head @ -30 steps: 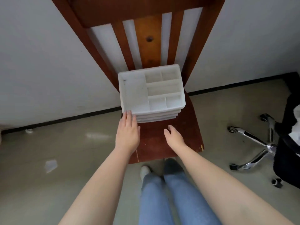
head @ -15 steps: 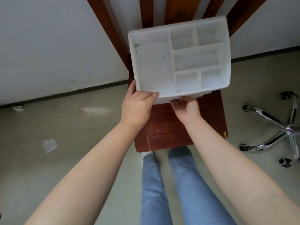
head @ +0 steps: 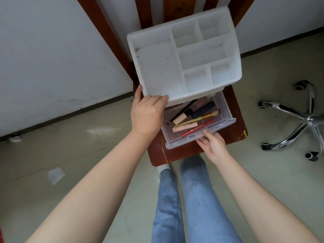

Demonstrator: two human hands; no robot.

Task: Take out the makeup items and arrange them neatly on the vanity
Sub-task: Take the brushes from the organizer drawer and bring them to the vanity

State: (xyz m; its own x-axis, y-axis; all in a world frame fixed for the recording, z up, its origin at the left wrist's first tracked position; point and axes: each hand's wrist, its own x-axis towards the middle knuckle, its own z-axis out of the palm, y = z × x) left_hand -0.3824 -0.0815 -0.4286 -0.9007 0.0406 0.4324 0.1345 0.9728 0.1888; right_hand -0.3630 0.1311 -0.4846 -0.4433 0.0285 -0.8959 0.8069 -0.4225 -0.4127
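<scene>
The clear drawer (head: 198,125) now stands pulled out toward the chair seat's (head: 235,130) front edge, exposing makeup items (head: 192,118). The left hand (head: 147,114) grips the organizer's (head: 184,55) front-left corner, and the right hand (head: 213,142) pinches the drawer front; unloading can begin.

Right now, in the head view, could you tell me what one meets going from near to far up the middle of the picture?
Jeans → front edge of the chair seat → right hand at the drawer front → clear drawer holding makeup items → white organizer top → chair back.
</scene>
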